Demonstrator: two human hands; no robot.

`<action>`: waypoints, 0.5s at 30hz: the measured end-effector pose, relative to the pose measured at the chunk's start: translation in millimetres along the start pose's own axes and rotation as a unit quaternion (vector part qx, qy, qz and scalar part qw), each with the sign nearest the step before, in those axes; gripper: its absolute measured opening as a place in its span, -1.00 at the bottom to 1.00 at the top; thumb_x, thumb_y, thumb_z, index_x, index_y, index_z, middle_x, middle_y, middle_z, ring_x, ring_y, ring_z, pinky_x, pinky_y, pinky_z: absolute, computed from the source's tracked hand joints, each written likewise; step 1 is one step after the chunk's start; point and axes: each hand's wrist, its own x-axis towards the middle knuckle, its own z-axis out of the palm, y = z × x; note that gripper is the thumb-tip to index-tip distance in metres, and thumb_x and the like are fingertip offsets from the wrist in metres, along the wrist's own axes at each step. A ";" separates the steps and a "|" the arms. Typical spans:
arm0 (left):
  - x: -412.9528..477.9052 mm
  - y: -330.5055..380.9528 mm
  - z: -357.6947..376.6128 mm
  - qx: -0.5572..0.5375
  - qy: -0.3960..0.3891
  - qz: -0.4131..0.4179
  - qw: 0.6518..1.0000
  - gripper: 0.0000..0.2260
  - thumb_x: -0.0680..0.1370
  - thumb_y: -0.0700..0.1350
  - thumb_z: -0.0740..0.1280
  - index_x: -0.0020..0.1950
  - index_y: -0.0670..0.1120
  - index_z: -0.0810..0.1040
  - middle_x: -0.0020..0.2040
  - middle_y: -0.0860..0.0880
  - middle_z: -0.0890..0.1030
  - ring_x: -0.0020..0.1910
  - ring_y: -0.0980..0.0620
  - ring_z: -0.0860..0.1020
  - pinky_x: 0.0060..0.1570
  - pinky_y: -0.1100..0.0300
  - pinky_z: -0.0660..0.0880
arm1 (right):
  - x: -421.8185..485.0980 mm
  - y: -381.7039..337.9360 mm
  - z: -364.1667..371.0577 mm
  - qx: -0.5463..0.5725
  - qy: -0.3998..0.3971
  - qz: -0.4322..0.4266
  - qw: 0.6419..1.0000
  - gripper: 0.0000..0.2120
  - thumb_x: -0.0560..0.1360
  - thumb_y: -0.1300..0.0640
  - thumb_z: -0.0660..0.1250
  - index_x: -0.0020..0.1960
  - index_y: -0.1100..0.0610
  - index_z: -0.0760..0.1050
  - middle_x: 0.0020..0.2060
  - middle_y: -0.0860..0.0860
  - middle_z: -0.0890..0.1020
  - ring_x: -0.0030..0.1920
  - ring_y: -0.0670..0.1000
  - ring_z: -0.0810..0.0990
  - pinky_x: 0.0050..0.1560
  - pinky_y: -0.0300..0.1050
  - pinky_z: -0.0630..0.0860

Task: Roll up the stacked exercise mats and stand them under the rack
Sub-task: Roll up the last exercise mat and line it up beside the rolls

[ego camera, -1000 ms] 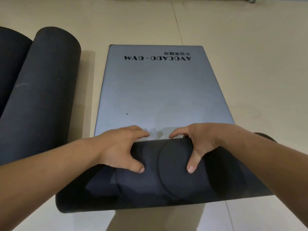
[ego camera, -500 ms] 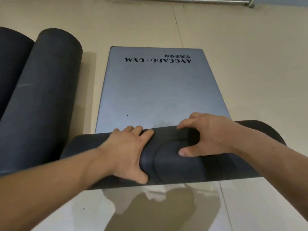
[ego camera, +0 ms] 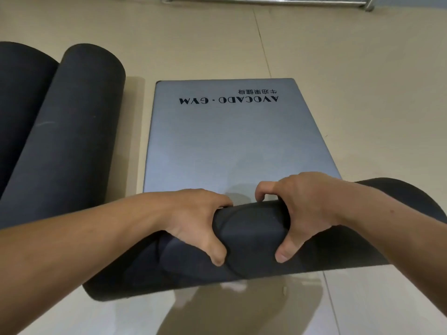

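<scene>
The light is soft, warm and even, neither harsh nor dim. The rolled mat [ego camera: 72,141] on my left throws a faint shadow to its right across the floor [ego camera: 362,93]. My left hand [ego camera: 193,221] and right hand [ego camera: 307,209] cast a weak shadow on the grey mat [ego camera: 229,141], which has a pale sheen in its middle. Near the bottom edge the glossy floor gives a murky reflection. The wide lens bends the floor seams and stretches my forearms at the corners. The lettering is crisp, the far left softer.
</scene>
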 end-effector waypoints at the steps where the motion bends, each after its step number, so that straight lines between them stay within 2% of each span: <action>1: 1.7 -2.4 0.6 -0.023 -0.014 0.000 1.000 -0.45 0.23 0.21 0.63 0.14 0.30 0.51 0.06 0.22 0.64 0.02 0.13 0.65 0.05 0.04 0.66 | 3.0 3.3 -1.6 0.030 -0.022 -0.001 0.999 -0.12 0.03 -0.49 0.62 0.21 -0.42 0.24 -0.03 -0.19 0.59 -0.06 -0.13 0.56 0.02 -0.06 0.50; 3: 4.7 -9.7 0.0 -0.055 -0.008 0.000 0.998 -0.37 0.23 0.23 0.65 0.25 0.32 0.52 0.14 0.24 0.63 0.11 0.13 0.63 0.17 0.03 0.63 | 13.1 12.0 -4.0 0.081 -0.049 -0.001 0.995 -0.13 0.03 -0.43 0.67 0.22 -0.45 0.30 0.03 -0.23 0.58 0.02 -0.10 0.58 0.16 0.00 0.54; 5: 5.6 -18.1 -3.4 -0.060 0.045 -0.009 0.997 -0.19 0.23 0.30 0.61 0.45 0.31 0.43 0.31 0.23 0.57 0.26 0.10 0.57 0.30 0.01 0.55 | 27.1 23.6 -8.5 0.129 -0.050 0.006 0.990 -0.15 0.06 -0.40 0.69 0.25 -0.47 0.36 0.10 -0.25 0.56 0.13 -0.03 0.59 0.29 0.08 0.53; 7: 2.7 -25.0 -10.1 0.030 0.150 -0.027 0.988 -0.03 0.25 0.44 0.50 0.60 0.22 0.29 0.48 0.16 0.44 0.40 0.04 0.47 0.37 -0.04 0.49 | 42.2 36.1 -16.0 0.174 -0.041 0.015 0.984 -0.18 0.10 -0.40 0.68 0.28 -0.46 0.39 0.16 -0.21 0.57 0.22 0.03 0.59 0.36 0.14 0.49; 8: -2.2 -25.7 -14.4 0.092 0.209 -0.039 0.973 -0.03 0.28 0.50 0.44 0.62 0.18 0.28 0.51 0.14 0.41 0.42 0.02 0.45 0.36 -0.06 0.49 | 49.1 41.2 -20.5 0.183 -0.033 0.019 0.982 -0.18 0.11 -0.42 0.65 0.29 -0.45 0.40 0.18 -0.19 0.56 0.25 0.05 0.58 0.39 0.16 0.47; 10: -15.4 -25.0 -17.2 0.187 0.297 -0.050 0.935 -0.15 0.37 0.52 0.36 0.56 0.16 0.33 0.48 0.11 0.42 0.37 0.01 0.45 0.29 -0.04 0.52 | 62.6 49.0 -30.9 0.177 -0.001 0.028 0.984 -0.18 0.11 -0.46 0.61 0.31 -0.42 0.40 0.25 -0.17 0.52 0.31 0.05 0.53 0.43 0.18 0.42; 12: -27.5 -22.1 -7.9 0.230 0.298 -0.034 0.926 -0.21 0.38 0.53 0.30 0.51 0.18 0.35 0.41 0.09 0.43 0.31 0.00 0.44 0.25 -0.04 0.51 | 74.3 50.3 -41.5 0.168 0.053 0.039 0.984 -0.28 0.22 -0.40 0.60 0.31 -0.33 0.43 0.27 -0.14 0.49 0.31 0.05 0.50 0.42 0.16 0.43; 13: -31.3 -20.3 1.7 0.237 0.272 -0.033 0.932 -0.16 0.36 0.54 0.29 0.54 0.18 0.29 0.44 0.07 0.38 0.35 -0.02 0.40 0.29 -0.07 0.47 | 79.7 48.8 -45.9 0.159 0.083 0.046 0.983 -0.35 0.30 -0.35 0.59 0.30 -0.27 0.45 0.27 -0.11 0.49 0.29 0.05 0.51 0.38 0.13 0.45; 15: -32.4 -20.9 24.3 0.246 0.197 -0.060 0.947 0.04 0.36 0.54 0.31 0.66 0.13 -0.04 0.63 -0.05 0.09 0.57 -0.14 0.16 0.51 -0.21 0.27 | 89.8 40.1 -53.0 0.103 0.149 0.065 0.981 -0.46 0.42 -0.29 0.54 0.30 -0.17 0.45 0.25 -0.05 0.52 0.22 0.07 0.52 0.27 0.08 0.49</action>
